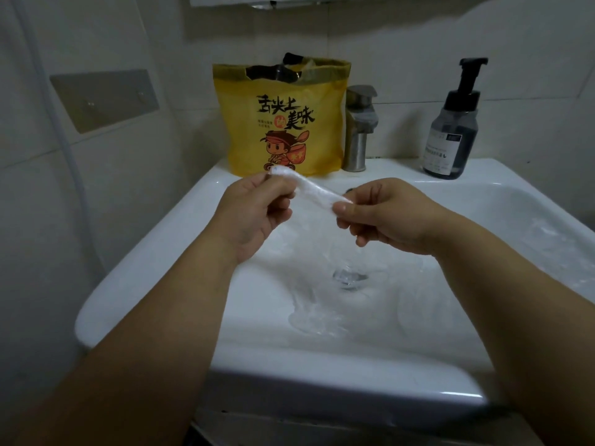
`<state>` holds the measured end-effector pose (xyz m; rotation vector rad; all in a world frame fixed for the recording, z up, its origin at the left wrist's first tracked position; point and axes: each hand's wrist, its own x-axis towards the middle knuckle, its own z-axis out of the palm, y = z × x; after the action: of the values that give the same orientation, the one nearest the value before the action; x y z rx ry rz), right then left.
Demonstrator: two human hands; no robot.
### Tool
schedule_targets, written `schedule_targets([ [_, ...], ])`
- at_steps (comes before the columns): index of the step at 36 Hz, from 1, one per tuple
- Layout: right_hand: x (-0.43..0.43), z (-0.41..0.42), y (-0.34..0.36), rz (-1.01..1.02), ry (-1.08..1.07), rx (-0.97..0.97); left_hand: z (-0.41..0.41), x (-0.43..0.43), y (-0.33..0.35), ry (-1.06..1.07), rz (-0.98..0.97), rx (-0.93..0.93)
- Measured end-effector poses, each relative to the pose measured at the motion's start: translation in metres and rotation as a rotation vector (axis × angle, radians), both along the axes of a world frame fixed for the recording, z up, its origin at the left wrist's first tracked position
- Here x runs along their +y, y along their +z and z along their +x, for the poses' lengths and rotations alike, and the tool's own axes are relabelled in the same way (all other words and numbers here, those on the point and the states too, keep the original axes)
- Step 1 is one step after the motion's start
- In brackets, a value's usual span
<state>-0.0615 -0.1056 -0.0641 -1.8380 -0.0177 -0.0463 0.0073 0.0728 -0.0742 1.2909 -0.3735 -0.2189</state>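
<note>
- Over the ceramic sink (pixel 135 284), your left hand (pixel 254 214) pinches one bunched end of a thin clear film (pixel 317 193).
- Behind, a yellow bag (pixel 283 123) stands open, its dark contents unclear.
- The film sags see-through, its lower edge hard to trace.
- Your right hand (pixel 386 214) pinches the other end.
- A dark pump bottle (pixel 452 136) stands far right.

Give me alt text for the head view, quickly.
The left hand and right hand pinch a thin clear plastic film between them above a white sink. Behind stand a yellow bag, a metal faucet and a dark pump bottle.
</note>
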Motion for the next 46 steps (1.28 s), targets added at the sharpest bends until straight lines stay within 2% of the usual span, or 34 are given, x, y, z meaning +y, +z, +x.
schedule_targets([
  [3, 0.009, 0.001, -0.003, 0.119, -0.034, -0.058, -0.001, -0.007, -0.003, -0.111, -0.044, 0.060],
  [5, 0.020, 0.002, -0.006, 0.199, -0.002, -0.076, -0.004, -0.013, -0.010, -0.208, 0.103, 0.047],
  [8, 0.037, 0.004, -0.013, 0.210, 0.036, -0.079, -0.016, -0.024, -0.017, -0.296, 0.309, -0.046],
  [13, 0.039, 0.004, -0.012, 0.278, 0.127, -0.031, -0.016, -0.025, -0.009, -0.174, 0.236, 0.020],
  [17, 0.036, 0.003, -0.008, 0.248, 0.118, 0.001, -0.010, -0.022, -0.007, -0.158, 0.172, 0.011],
  [20, 0.031, 0.002, -0.004, 0.229, 0.096, 0.041, -0.004, -0.018, -0.001, -0.017, 0.094, 0.053],
  [25, 0.028, 0.001, -0.003, 0.195, 0.076, 0.067, 0.001, -0.012, -0.002, 0.247, 0.154, -0.002],
  [28, 0.025, 0.001, -0.003, 0.153, 0.048, 0.066, 0.004, -0.008, -0.005, 0.307, 0.197, -0.042],
  [31, 0.018, 0.000, -0.004, 0.126, 0.012, 0.056, 0.005, -0.003, -0.007, 0.315, 0.251, -0.089],
  [33, 0.015, 0.000, -0.005, 0.088, -0.001, 0.051, 0.005, -0.002, -0.010, 0.348, 0.435, -0.188],
  [35, 0.012, 0.000, -0.006, 0.063, -0.022, 0.042, 0.004, -0.003, -0.011, 0.376, 0.528, -0.252],
  [39, 0.007, 0.002, -0.005, 0.122, -0.064, 0.005, 0.003, -0.002, -0.008, 0.363, 0.398, -0.216],
  [46, -0.003, 0.006, -0.011, 0.128, -0.159, -0.016, 0.004, 0.001, -0.013, 0.101, 0.325, -0.140],
])
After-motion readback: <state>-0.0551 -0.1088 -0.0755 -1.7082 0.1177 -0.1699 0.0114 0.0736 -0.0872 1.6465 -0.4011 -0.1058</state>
